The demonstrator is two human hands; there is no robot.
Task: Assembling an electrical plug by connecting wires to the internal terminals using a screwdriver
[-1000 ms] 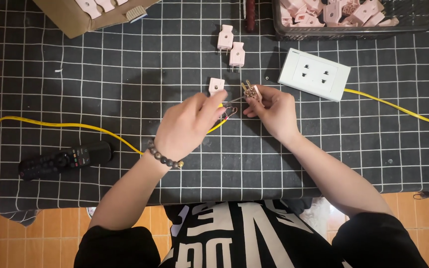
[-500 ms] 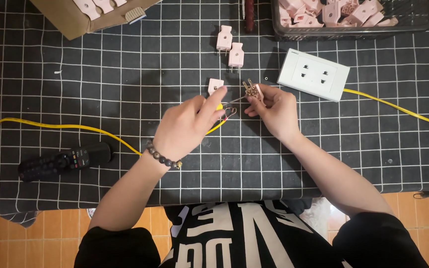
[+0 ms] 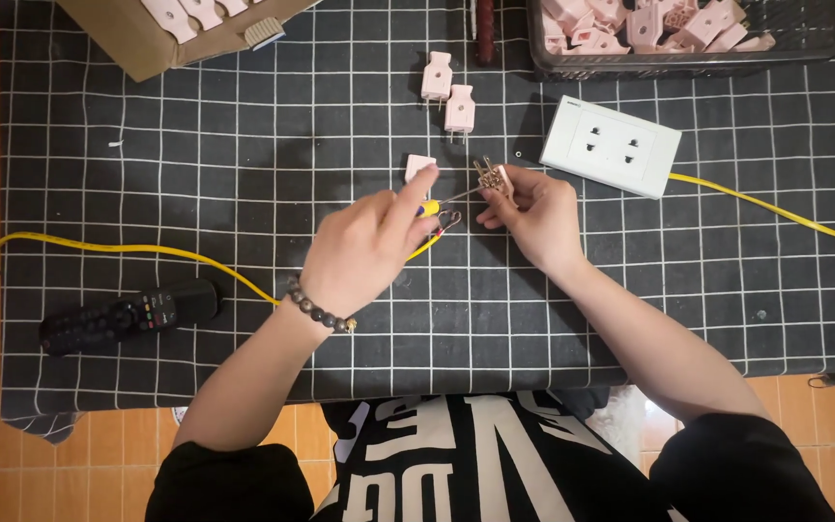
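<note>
Right hand is pinching a small plug insert with metal prongs, fingers clamped on it, above the black grid mat. Left hand is gripping the yellow cable end, its bare wires reaching toward the insert. Two pink plugs are lying just beyond; a white socket is sitting to the right

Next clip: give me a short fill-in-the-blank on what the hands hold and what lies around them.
1. The right hand pinches a small plug part with metal ____.
2. The left hand grips the stripped end of a ____ cable.
3. The remote control lies to the person's ____.
4. Two finished pink plugs lie between the cardboard box and the ____ socket block.

Missing: prongs; yellow; left; white
</note>
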